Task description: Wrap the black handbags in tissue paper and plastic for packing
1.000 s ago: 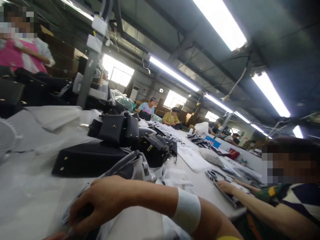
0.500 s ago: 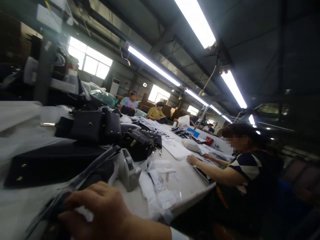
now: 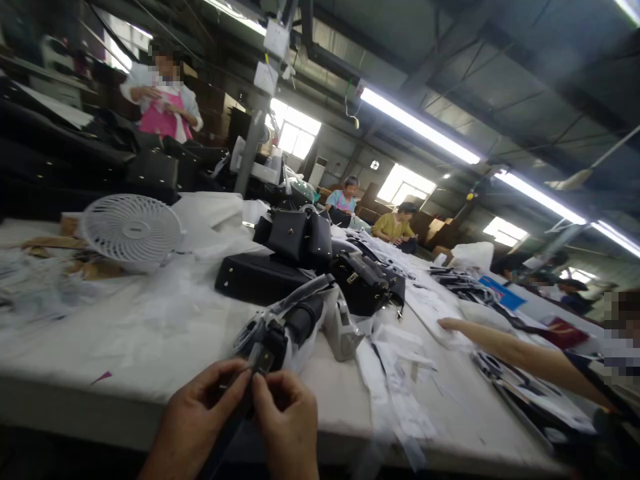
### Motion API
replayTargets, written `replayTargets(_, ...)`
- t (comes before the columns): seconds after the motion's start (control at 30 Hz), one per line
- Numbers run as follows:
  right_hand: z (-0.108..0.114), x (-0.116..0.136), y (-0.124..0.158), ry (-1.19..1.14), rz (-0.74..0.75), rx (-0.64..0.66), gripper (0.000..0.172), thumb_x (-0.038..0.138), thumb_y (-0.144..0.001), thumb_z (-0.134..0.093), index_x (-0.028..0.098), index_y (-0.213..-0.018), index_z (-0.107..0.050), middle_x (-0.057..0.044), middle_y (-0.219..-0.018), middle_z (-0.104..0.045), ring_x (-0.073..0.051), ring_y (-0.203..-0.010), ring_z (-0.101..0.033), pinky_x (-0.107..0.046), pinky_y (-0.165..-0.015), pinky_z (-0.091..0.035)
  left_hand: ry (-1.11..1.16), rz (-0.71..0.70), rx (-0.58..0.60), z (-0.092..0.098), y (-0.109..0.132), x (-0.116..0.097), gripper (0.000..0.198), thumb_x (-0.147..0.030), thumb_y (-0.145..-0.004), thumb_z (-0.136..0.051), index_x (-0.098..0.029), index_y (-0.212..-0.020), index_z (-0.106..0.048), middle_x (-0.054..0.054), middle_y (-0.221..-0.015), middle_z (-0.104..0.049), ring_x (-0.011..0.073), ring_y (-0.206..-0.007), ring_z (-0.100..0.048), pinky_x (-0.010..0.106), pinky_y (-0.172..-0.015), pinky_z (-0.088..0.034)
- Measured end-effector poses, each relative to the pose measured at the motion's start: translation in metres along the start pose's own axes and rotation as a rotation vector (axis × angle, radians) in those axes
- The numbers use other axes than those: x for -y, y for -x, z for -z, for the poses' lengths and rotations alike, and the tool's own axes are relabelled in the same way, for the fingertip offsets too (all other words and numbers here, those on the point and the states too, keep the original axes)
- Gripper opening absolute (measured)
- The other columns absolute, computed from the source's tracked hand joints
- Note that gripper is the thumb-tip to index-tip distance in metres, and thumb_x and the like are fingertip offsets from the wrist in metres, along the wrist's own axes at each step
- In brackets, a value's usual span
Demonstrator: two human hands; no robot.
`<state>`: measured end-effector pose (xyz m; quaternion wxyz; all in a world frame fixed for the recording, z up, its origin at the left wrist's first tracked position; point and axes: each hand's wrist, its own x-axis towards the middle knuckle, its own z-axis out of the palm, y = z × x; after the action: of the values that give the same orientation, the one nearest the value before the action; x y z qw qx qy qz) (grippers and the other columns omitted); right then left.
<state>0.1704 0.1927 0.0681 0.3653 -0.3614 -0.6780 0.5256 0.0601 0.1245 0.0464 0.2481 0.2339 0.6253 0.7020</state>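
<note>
My left hand (image 3: 203,410) and my right hand (image 3: 289,417) are side by side at the table's front edge. Both pinch a black strap (image 3: 226,437) between thumb and fingertips, and its lower end hangs toward me. Just beyond the fingertips is a black piece with small gold-coloured fittings (image 3: 265,360). It lies against a dark bundle (image 3: 304,319) partly wrapped in clear plastic. A grey tape dispenser (image 3: 343,333) stands right of the bundle. Whatever is between the fingertips is too small to make out.
Black handbags (image 3: 290,233) are piled behind the bundle on the white-covered table (image 3: 165,353). A white fan (image 3: 133,230) lies at left near crumpled plastic. White strips (image 3: 395,393) lie at right. A co-worker's arm (image 3: 510,343) reaches in from the right; other people work farther back.
The view has swung left, bringing in the fan and a standing person. My left hand now shows beside my right one, and both pinch the strap. The co-worker's arm appears farther right.
</note>
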Motion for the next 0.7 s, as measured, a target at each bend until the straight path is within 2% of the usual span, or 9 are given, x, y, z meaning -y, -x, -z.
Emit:
replayTargets(0.17, -0.007, -0.012, -0.001, -0.038, 0.057, -0.067, 0.039, 0.053, -0.087, -0.068, 0.019, -0.068, -0.062, -0.001, -0.061, -0.060, -0.016, -0.057, -0.056, -0.024, -0.054, -0.046, -0.212, -0.321, -0.053, 0.002, 0.007, -0.009, 0.016, -0.044, -0.079, -0.077, -0.029, -0.083, -0.078, 0.000, -0.088, -0.079, 0.0204, -0.082, -0.074, 0.019, -0.077, -0.058)
replayTargets(0.3, -0.008, -0.015, 0.000, -0.141, 0.037, -0.004, 0.042, 0.058, -0.086, -0.069, 0.020, -0.069, -0.060, 0.000, -0.061, -0.058, -0.015, -0.055, -0.054, -0.025, -0.053, -0.046, -0.308, -0.566, -0.054, 0.005, 0.013, -0.011, 0.009, -0.034, -0.086, -0.072, -0.032, -0.090, -0.080, -0.002, -0.094, -0.079, 0.0169, -0.087, -0.076, 0.015, -0.083, -0.057)
replayTargets(0.5, -0.009, -0.010, -0.001, -0.415, -0.103, 0.094, 0.045, 0.061, -0.078, -0.077, 0.019, -0.069, -0.061, 0.003, -0.051, -0.056, -0.011, -0.043, -0.050, -0.022, -0.047, -0.046, -0.518, -0.903, -0.029, 0.014, 0.019, -0.013, 0.022, -0.022, -0.091, -0.064, -0.030, -0.107, -0.076, -0.002, -0.100, -0.079, 0.0116, -0.089, -0.076, 0.010, -0.091, -0.053)
replayTargets(0.63, -0.011, -0.012, -0.003, -0.497, -0.163, 0.081, 0.053, 0.067, -0.066, -0.083, 0.019, -0.065, -0.060, 0.003, -0.048, -0.056, -0.012, -0.039, -0.051, -0.026, -0.046, -0.051, -0.679, -1.094, 0.054, 0.026, 0.019, -0.007, 0.032, -0.015, -0.091, -0.060, -0.026, -0.118, -0.073, 0.000, -0.110, -0.080, 0.0148, -0.098, -0.076, 0.015, -0.099, -0.053)
replayTargets(0.7, -0.010, -0.013, -0.003, -0.500, -0.182, 0.095, 0.057, 0.072, -0.065, -0.081, 0.019, -0.063, -0.060, 0.002, -0.049, -0.057, -0.013, -0.039, -0.053, -0.028, -0.045, -0.053, -0.738, -1.130, 0.096, 0.032, 0.021, -0.001, 0.040, -0.011, -0.091, -0.059, -0.027, -0.125, -0.070, 0.001, -0.117, -0.078, 0.0178, -0.105, -0.075, 0.021, -0.102, -0.053)
